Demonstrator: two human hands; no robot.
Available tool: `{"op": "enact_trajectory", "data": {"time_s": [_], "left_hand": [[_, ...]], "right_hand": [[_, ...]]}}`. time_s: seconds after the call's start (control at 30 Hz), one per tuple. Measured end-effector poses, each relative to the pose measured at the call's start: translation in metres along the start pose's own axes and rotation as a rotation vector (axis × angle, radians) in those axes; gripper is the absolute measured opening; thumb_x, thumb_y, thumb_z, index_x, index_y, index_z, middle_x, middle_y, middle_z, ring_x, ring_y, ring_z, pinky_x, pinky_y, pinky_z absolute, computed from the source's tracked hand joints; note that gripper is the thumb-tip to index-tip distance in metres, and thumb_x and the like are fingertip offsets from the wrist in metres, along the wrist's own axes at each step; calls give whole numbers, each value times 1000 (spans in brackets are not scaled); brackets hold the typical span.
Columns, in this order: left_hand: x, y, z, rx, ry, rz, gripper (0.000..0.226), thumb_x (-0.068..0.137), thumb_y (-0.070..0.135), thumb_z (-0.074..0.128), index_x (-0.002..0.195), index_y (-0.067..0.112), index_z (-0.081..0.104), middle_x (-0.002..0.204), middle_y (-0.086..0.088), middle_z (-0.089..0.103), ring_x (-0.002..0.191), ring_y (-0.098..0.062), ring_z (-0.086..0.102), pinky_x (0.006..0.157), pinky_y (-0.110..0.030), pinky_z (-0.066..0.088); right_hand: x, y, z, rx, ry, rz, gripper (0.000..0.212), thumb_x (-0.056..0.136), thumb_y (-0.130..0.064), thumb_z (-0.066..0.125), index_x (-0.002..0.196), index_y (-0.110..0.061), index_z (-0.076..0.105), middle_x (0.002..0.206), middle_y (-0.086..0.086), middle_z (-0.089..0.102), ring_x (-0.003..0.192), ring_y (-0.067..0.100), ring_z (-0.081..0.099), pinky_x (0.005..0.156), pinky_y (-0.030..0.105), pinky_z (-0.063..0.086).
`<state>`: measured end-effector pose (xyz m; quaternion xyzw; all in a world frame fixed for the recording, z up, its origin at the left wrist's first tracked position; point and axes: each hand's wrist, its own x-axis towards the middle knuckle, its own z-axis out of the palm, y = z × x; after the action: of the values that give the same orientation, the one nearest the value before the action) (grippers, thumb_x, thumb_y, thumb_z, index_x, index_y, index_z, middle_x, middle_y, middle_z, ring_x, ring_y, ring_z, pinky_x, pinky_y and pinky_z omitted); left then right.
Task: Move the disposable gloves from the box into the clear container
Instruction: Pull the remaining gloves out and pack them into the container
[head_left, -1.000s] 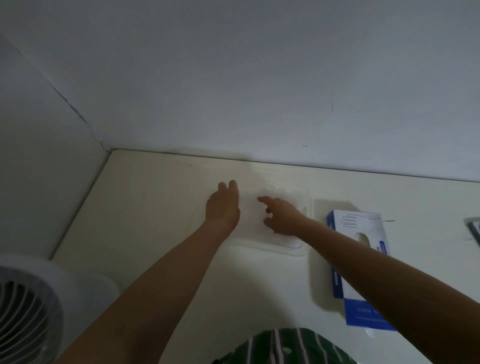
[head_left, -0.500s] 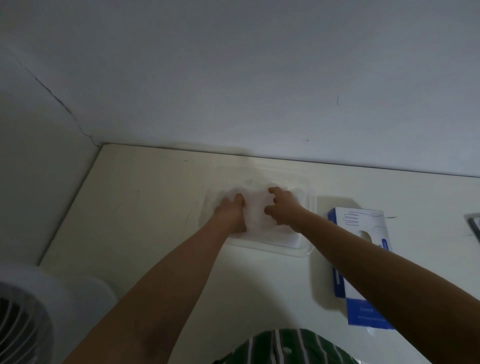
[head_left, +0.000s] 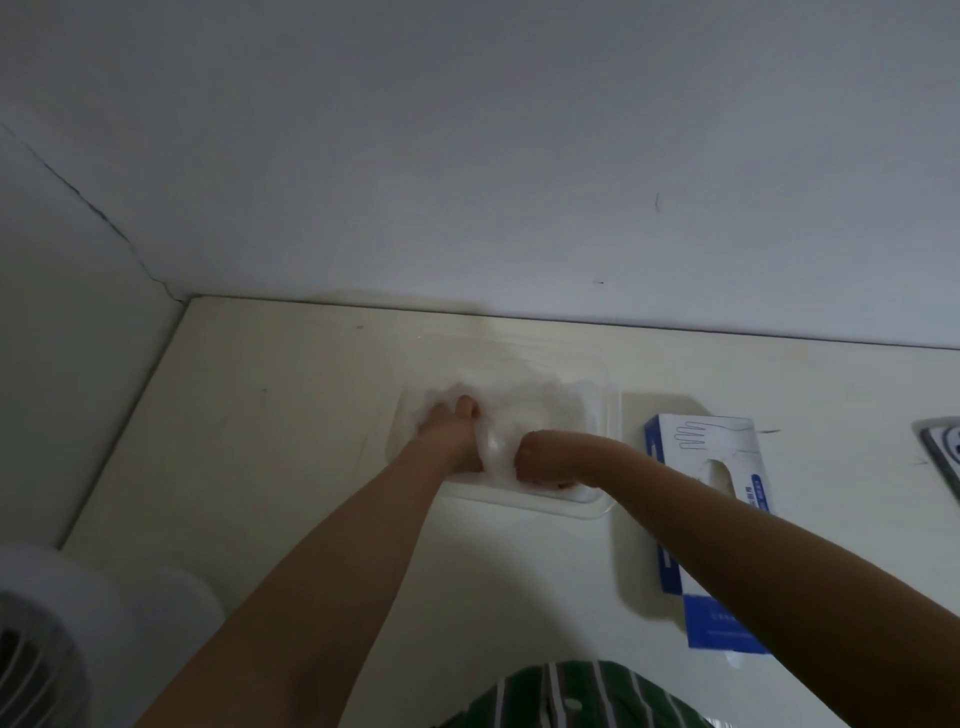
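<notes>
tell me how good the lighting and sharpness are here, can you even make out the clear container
Head view: dim, flat light with a grey cast. The clear container shows mostly by faint rim highlights, and the gloves in it are a soft white blur. Left hand and right hand are slightly smeared. The box print is unreadable.

No legible text anywhere. Glove box (head_left: 727, 499) at right, blue/white, has a hand outline drawing on top & small print on near side, too blurry to read.
</notes>
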<state>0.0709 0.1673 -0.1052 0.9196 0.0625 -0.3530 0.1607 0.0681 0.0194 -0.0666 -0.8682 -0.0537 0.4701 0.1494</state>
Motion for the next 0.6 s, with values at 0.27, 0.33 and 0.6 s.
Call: {"op": "enact_trajectory", "data": {"time_s": [0.27, 0.33, 0.6], "left_hand": [[-24, 19, -16, 33, 415, 47, 27, 89, 23, 56, 114, 14, 61, 114, -9, 64, 104, -27, 60, 82, -31, 46], [-35, 38, -20, -23, 538, 99, 19, 90, 25, 53, 102, 17, 65, 102, -4, 67, 94, -24, 62, 74, -30, 45], [-77, 145, 6, -220, 488, 511, 10, 91, 28, 56, 89, 21, 62, 76, 8, 62, 71, -15, 58, 64, -25, 42]], "right_hand": [[-32, 14, -22, 273, 392, -385, 27, 96, -16, 54, 121, -15, 62, 114, 5, 65, 93, 15, 63, 82, 27, 55], [-52, 29, -35, 401, 465, -471, 20, 96, -13, 53, 111, -17, 66, 100, 0, 68, 81, 11, 65, 64, 18, 53], [-85, 152, -32, 341, 680, -142, 16, 95, -12, 54, 96, -20, 67, 93, 2, 71, 72, 10, 63, 65, 19, 49]]}}
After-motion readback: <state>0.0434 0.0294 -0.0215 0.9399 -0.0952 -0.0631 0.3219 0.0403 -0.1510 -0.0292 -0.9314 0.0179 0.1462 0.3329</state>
